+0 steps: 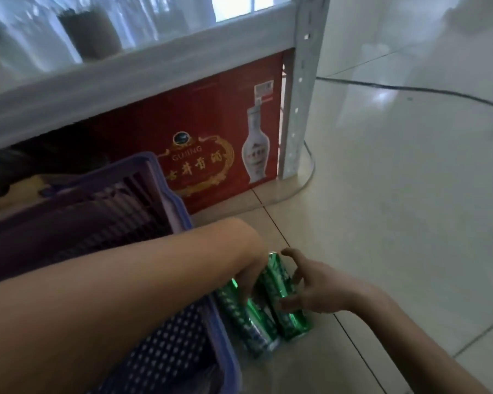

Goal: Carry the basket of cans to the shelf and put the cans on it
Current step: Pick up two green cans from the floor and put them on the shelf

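In the head view, two green cans lie on their sides on the floor (382,223), in the lower middle of the frame, just right of the purple basket (180,217). The left can (256,325) and the right can (285,305) lie side by side and seem to touch, with their long axes running from the upper middle of the frame down toward the lower right. The shelf (143,69) crosses the upper left of the frame, well above the cans, with a red box (211,132) below it. The cans are therefore not yet on the shelf, and I judge that they must first be lifted from the floor. The left hand (248,282) comes over the basket rim, and its fingers press down on the left can; the forearm hides most of this hand, so I cannot tell whether it is really closed around the can. The right hand (316,288) comes from the lower right, half open, with the fingers spread across the right can and the thumb at its lower part. It looks like a beginning grip, not a firm one. Each hand is nearer to its own can.
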